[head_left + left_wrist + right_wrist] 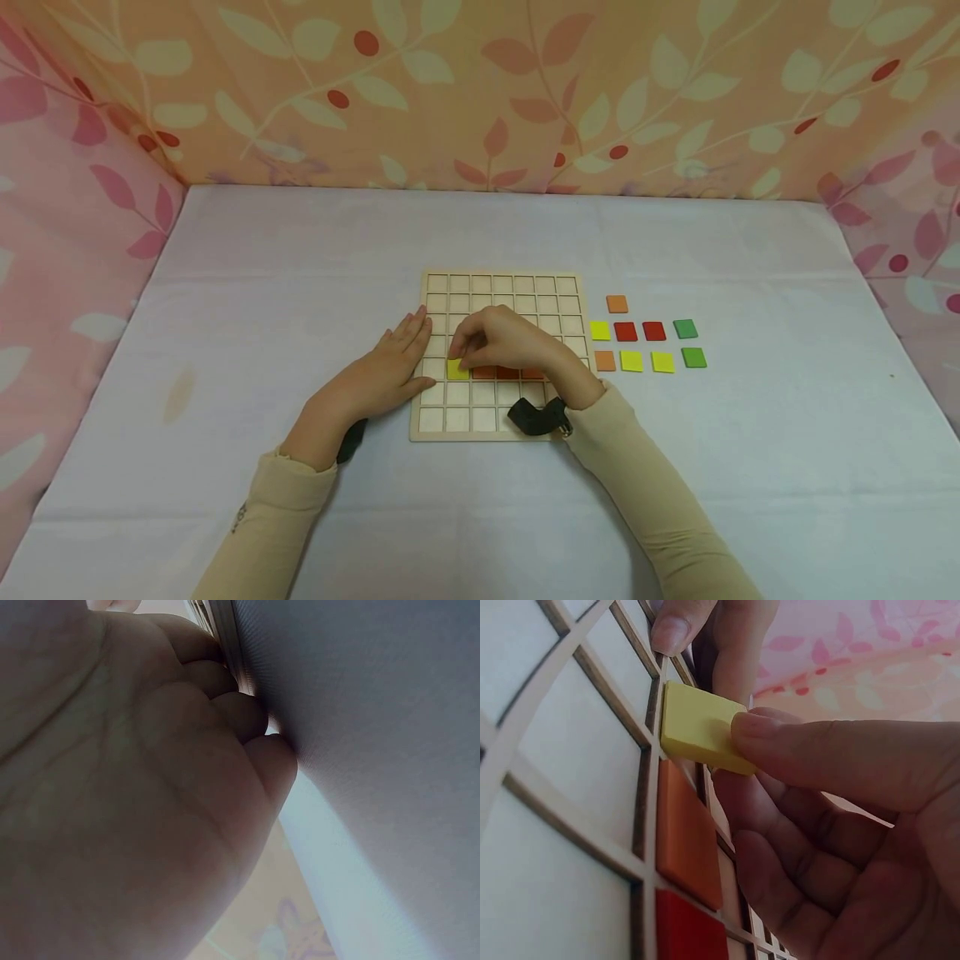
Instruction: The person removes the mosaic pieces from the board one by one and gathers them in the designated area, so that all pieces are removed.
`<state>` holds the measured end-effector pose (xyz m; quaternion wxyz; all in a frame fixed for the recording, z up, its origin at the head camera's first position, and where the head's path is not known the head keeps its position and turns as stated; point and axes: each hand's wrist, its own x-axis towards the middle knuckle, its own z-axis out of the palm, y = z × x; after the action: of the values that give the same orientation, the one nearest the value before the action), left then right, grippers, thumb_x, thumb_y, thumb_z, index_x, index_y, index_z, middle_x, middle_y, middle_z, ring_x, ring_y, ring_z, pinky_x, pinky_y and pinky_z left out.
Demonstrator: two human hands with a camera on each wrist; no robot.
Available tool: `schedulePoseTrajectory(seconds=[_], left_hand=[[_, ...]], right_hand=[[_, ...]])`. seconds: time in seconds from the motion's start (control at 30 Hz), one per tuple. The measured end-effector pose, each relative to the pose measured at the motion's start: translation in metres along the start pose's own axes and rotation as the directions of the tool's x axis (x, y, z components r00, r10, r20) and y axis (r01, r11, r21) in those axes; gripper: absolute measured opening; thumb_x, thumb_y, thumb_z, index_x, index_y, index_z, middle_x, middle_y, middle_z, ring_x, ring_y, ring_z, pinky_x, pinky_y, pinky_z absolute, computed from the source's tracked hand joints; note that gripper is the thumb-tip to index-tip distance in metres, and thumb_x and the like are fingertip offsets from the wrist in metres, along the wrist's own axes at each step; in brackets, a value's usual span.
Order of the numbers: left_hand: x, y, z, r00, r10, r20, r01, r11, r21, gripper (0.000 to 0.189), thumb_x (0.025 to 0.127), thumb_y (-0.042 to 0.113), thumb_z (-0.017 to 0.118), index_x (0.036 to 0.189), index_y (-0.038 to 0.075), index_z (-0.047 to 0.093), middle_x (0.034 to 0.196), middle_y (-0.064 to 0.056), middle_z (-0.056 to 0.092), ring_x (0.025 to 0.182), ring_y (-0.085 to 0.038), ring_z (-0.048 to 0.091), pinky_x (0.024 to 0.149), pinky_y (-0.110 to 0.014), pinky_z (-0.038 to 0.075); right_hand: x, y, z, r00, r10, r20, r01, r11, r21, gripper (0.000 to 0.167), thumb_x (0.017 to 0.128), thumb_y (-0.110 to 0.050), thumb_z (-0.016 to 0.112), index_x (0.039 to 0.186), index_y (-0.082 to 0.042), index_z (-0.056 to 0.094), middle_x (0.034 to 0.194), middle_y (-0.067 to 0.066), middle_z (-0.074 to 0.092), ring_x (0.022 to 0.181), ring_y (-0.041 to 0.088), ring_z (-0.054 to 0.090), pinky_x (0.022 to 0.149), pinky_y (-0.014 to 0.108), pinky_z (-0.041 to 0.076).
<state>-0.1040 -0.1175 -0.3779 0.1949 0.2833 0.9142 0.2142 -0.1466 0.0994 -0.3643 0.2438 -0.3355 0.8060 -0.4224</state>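
A wooden grid board (pixel 465 436) lies flat on the white-covered table. Between thumb and fingers my right hand (pixel 506 337) pinches a yellow square tile (pixel 697 724). In the right wrist view the tile is tilted, one edge at a cell of the grid. Beside it in the same row sit an orange tile (pixel 684 836) and a red tile (pixel 690 930); another orange tile (pixel 533 374) shows farther right in the head view. My left hand (pixel 375 377) rests at the board's left edge, fingers extended; the left wrist view shows its fingers (pixel 240 716) against that side.
Right of the board lie loose tiles: orange (pixel 617 304), yellow (pixel 632 361), red (pixel 654 331) and green (pixel 686 328) among several. Flowered cloth (pixel 480 92) stands behind the table (pixel 300 242) and at both sides. A black strap (pixel 537 417) is at my right wrist.
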Motion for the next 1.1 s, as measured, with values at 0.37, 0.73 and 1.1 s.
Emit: schedulePoseTrajectory(seconds=[0.37, 0.73, 1.1], left_hand=[[0.0001, -0.0004, 0.0004, 1.000, -0.003, 0.001, 0.003, 1.000, -0.004, 0.078, 0.096, 0.027, 0.056, 0.148, -0.006, 0.008, 0.156, -0.017, -0.005, 0.143, -0.032, -0.001, 0.113, -0.051, 0.010], [-0.0006, 0.0002, -0.0004, 1.000, -0.010, 0.005, 0.010, 1.000, -0.006, 0.078, 0.096, 0.027, 0.056, 0.148, -0.006, 0.009, 0.156, -0.017, -0.005, 0.143, -0.030, -0.002, 0.113, -0.050, 0.009], [0.0003, -0.0003, 0.0000, 1.000, 0.001, -0.002, -0.001, 1.000, -0.003, 0.077, 0.096, 0.026, 0.056, 0.147, -0.007, 0.010, 0.156, -0.018, -0.004, 0.143, -0.032, -0.001, 0.113, -0.051, 0.010]], right_hand=[[0.0006, 0.0005, 0.0006, 1.000, -0.012, 0.004, 0.012, 1.000, -0.009, 0.010, 0.079, 0.003, 0.072, 0.089, 0.001, 0.070, 0.085, 0.006, 0.069, 0.074, 0.009, 0.062, 0.072, 0.022, 0.053], [0.0003, 0.0004, 0.0013, 1.000, -0.018, 0.020, 0.019, 0.999, -0.040, 0.012, 0.079, 0.002, 0.072, 0.091, -0.001, 0.070, 0.086, 0.004, 0.069, 0.075, 0.008, 0.062, 0.071, 0.021, 0.052], [0.0002, 0.0009, 0.0008, 1.000, 0.000, 0.024, 0.001, 0.999, -0.035, 0.011, 0.080, 0.001, 0.072, 0.091, -0.001, 0.070, 0.085, 0.002, 0.069, 0.075, 0.008, 0.063, 0.071, 0.021, 0.052]])
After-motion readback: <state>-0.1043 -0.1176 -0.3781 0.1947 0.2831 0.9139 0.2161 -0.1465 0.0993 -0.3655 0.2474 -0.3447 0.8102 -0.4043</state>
